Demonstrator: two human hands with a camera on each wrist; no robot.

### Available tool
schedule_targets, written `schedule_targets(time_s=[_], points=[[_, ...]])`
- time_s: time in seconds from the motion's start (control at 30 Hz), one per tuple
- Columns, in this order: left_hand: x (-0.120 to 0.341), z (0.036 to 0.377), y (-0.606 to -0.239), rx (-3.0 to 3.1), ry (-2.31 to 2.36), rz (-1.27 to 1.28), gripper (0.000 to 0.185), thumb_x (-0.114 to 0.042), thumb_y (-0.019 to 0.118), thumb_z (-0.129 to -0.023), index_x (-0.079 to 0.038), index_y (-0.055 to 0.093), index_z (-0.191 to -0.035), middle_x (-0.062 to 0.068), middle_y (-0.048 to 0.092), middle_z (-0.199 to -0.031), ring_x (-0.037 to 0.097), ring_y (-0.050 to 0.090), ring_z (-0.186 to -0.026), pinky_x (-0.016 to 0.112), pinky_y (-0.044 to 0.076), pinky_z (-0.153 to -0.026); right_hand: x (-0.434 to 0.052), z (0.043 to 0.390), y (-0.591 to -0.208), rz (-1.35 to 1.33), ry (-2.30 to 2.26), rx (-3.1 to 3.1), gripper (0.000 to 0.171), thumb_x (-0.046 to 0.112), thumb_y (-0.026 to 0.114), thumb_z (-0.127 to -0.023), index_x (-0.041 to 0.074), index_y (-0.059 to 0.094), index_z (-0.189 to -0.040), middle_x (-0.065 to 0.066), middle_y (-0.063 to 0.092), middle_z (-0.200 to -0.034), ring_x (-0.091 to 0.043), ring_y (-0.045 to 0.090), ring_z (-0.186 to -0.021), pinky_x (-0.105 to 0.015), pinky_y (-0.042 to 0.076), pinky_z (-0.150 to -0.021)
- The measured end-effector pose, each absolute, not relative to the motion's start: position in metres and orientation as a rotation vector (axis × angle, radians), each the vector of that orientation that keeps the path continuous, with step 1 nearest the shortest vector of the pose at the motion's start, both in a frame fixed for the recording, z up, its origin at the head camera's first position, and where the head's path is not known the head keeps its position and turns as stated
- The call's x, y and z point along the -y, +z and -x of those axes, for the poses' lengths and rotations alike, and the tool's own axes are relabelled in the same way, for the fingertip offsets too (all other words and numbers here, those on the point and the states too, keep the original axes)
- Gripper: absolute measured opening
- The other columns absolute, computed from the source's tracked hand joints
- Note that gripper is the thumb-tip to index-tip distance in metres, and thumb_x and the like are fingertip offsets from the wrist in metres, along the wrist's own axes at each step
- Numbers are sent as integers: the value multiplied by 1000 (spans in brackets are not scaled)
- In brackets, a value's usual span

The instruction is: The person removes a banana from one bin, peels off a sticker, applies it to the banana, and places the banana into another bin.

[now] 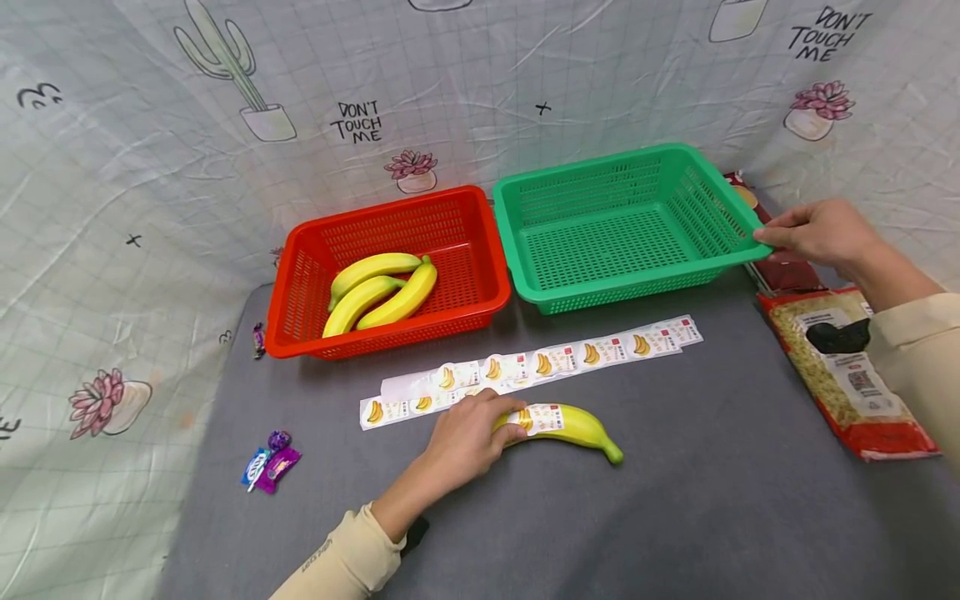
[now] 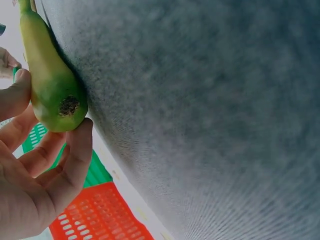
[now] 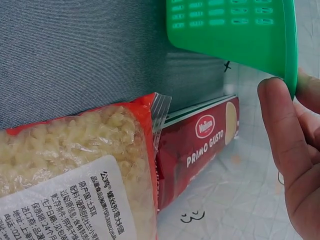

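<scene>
My left hand [image 1: 474, 435] grips the blunt end of a yellow banana [image 1: 576, 425] lying on the grey table; a white label with a banana picture sits on its upper side. In the left wrist view, thumb and fingers surround the banana's greenish tip [image 2: 62, 102]. At the right, my right hand [image 1: 823, 235] pinches the near right corner of a green basket [image 1: 622, 292] between thumb and fingers. That basket has nothing inside. Beside it stands a red basket [image 1: 390, 337] with three bananas [image 1: 397, 296] in its left part.
Strips of banana labels [image 1: 570, 358] lie between the baskets and the banana. Several wrapped candies [image 1: 273, 462] are at the left. A pasta bag [image 1: 862, 367] and a red Primo Gusto package [image 3: 200, 145] lie at the right. A printed cloth [image 1: 465, 92] hangs behind the baskets.
</scene>
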State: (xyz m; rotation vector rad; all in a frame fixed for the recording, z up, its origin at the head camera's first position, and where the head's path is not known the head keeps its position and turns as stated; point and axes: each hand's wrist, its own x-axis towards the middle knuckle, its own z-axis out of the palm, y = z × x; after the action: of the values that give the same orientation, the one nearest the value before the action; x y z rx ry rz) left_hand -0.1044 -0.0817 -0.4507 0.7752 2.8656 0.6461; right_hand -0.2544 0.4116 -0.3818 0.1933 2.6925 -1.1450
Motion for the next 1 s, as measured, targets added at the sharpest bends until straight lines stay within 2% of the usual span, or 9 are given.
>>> schedule_targets(time_s=[0.23, 0.3, 0.47, 0.6, 0.73, 0.83, 1.0], points=[[78, 111, -437, -2847, 752, -752, 33, -33, 77, -91, -21, 75, -122, -2, 73, -108, 15, 67, -94, 34, 52, -76, -416, 254, -382, -188, -1100, -2703, 59, 41, 61, -101, -13, 63, -125, 16, 70, -74, 1, 69, -67, -16, 51, -62], [76, 115, -425, -2840, 817, -750, 34, -33, 77, -91, -21, 75, -123, -2, 74, -111, 14, 67, -97, 35, 52, -78, -418, 255, -381, -187, -1075, -2702, 63, 44, 61, -100, -13, 61, -128, 17, 69, -76, 2, 69, -67, -15, 49, -62], [62, 134, -382, -2863, 1006, -790, 36, -31, 78, -90, -20, 74, -124, -1, 73, -111, 13, 64, -91, 32, 49, -75, -420, 258, -377, -167, -1043, -2695, 67, 49, 60, -100, -11, 61, -129, 18, 68, -78, 1, 69, -69, -13, 47, -63], [39, 168, -345, -2876, 1104, -830, 35, -32, 74, -94, -19, 72, -127, 1, 72, -110, 14, 62, -88, 31, 49, -74, -421, 259, -375, -156, -1047, -2704, 60, 45, 60, -100, -10, 65, -124, 17, 69, -76, -1, 70, -69, -15, 49, -63], [5, 215, -327, -2870, 1071, -771, 35, -36, 68, -98, -20, 70, -129, 2, 71, -116, 16, 61, -99, 33, 48, -79, -421, 258, -375, -161, -1059, -2714, 58, 42, 61, -101, -12, 66, -122, 16, 68, -75, -1, 70, -68, -18, 52, -63], [-21, 248, -332, -2862, 1016, -632, 34, -38, 65, -100, -21, 69, -129, 1, 70, -119, 15, 60, -105, 32, 48, -81, -419, 257, -377, -163, -1061, -2724, 59, 42, 61, -101, -13, 64, -123, 15, 68, -75, -1, 69, -67, -19, 52, -63], [-58, 286, -358, -2857, 861, -362, 35, -43, 62, -101, -24, 68, -130, -3, 69, -121, 15, 60, -98, 29, 47, -73, -416, 255, -378, -159, -1035, -2723, 62, 43, 59, -102, -14, 61, -127, 13, 67, -79, -1, 67, -69, -19, 51, -64]])
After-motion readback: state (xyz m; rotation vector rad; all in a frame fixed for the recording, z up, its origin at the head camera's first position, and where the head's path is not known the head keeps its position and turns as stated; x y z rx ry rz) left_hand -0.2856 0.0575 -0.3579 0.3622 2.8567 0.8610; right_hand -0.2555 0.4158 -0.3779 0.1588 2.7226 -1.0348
